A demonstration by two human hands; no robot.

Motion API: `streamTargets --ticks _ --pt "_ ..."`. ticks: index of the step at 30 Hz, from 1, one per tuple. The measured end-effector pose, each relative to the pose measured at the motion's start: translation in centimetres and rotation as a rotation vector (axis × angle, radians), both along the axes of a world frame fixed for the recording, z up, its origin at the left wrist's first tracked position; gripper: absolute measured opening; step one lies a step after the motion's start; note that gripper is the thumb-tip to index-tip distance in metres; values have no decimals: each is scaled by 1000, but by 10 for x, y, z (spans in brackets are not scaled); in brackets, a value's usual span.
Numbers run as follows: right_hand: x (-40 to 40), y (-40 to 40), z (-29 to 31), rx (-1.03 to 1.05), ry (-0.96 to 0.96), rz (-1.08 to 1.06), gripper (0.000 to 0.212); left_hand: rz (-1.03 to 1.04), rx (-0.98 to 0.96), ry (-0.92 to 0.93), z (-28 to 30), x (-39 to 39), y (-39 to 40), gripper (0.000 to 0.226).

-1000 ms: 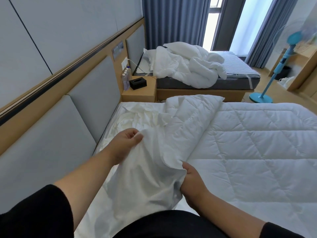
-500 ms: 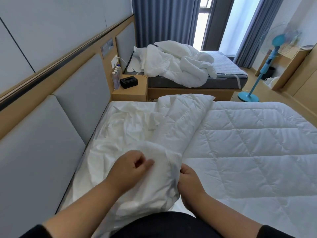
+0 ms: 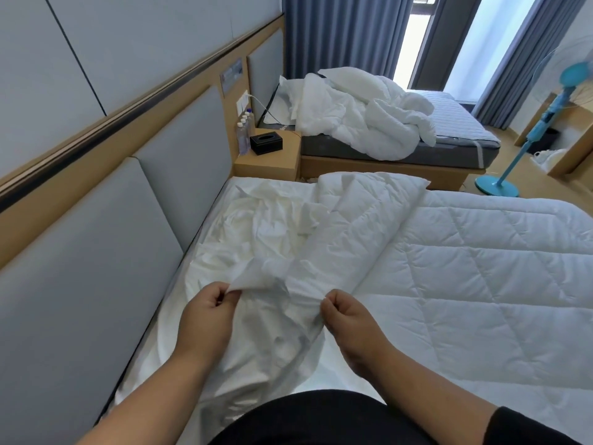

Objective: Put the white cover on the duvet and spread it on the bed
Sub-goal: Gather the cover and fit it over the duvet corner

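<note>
1. The left hand [image 3: 207,311] pinches a raised edge of the white cover [image 3: 256,252] between thumb and curled fingers.
2. The right hand [image 3: 348,316] has its fingers curled tight round another fold of the same cover, near the left hand.
3. The cover lies crumpled along the headboard [image 3: 96,252] side of the bed.
4. The quilted duvet [image 3: 465,268] is spread over the rest of the bed, its near edge folded back beside the cover.
5. A second bed [image 3: 385,155] stands beyond, heaped with white bedding.
</note>
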State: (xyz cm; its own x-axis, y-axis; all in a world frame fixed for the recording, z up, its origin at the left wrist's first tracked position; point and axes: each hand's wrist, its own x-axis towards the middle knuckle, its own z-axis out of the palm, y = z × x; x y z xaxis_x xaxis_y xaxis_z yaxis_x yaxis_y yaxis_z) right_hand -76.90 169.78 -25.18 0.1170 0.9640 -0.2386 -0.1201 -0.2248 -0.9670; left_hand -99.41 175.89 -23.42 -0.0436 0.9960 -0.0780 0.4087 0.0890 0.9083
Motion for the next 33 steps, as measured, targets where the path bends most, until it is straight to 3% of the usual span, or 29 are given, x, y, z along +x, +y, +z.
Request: streamTargets --ticks 4,6,8,10,12,13,15,16,18,23,26,27,31,33 --pt "-18 -4 5 -145 186 288 38 116 -87 -141 -6 -10 -1 28" --pt "-23 -10 13 -259 115 525 30 125 -98 -181 -4 -10 -6 27" --pt "-25 -12 13 -327 8 598 38 131 -110 -242 -2 -8 -12 26" --pt "-27 -6 6 -329 -137 427 36 121 -138 -321 -2 -8 -18 30" --pt "-25 1 -1 -254 -298 138 18 100 -172 -379 -5 -10 -24 40" --pt "-23 4 -4 -223 -360 81 25 96 -192 -405 -5 -9 -28 40" --pt "-24 6 -7 -194 -415 154 39 93 -244 -471 -3 -4 -36 29" --pt "-27 7 -7 -199 -421 205 30 81 -289 -511 -4 -1 -41 29" --pt "-34 6 -9 -209 -425 242 15 35 -356 -614 -1 4 -49 31" --pt "-30 5 -15 -113 -216 -124 21 77 -376 -780 0 -3 -47 34" --pt "-16 4 -22 -154 -102 -133 32 90 -381 -842 2 -10 -43 33" --pt "-11 2 -27 -182 -176 -70 33 86 -380 -861 3 -13 -42 34" --pt "22 0 -52 -286 -897 222 47 71 -395 -895 8 -18 -43 35" --pt "38 1 -57 -334 -1009 179 44 -9 -393 -815 11 -9 -55 34"
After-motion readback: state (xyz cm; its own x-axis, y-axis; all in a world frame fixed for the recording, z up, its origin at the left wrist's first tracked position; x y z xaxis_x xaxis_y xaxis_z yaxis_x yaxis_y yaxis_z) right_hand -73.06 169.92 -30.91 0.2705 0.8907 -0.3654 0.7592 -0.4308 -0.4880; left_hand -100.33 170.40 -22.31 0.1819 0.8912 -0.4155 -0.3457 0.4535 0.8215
